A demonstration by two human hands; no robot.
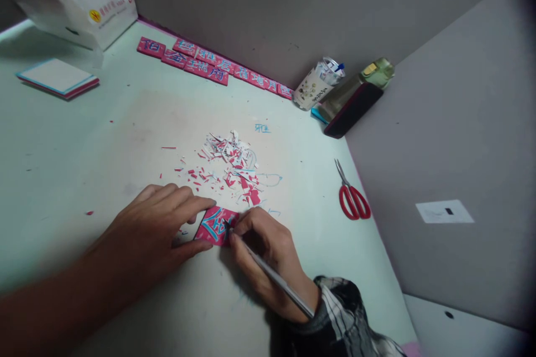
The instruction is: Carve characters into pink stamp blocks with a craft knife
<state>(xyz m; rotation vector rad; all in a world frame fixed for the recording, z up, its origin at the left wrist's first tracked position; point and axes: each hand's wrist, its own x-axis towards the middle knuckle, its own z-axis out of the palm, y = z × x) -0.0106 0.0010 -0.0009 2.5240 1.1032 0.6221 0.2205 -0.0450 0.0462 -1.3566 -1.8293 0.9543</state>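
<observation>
— nearest us is the left hand (161,223), flat on the table (62,178), fingertips and thumb pinning the left end of the pink tile (215,225).

— and the right hand?

— the right hand (268,256) is pinched shut around a thin metal tool (272,276), its tip touching the tile's right end. the tile lies between both hands, long axis running left to right, tilted slightly.

— beyond them?

— a heap of scraps (230,164) just past the fingers; red scissors (354,198) off to the right.

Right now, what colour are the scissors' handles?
Red; the scissors lie on the table, seen in the head view.
</observation>
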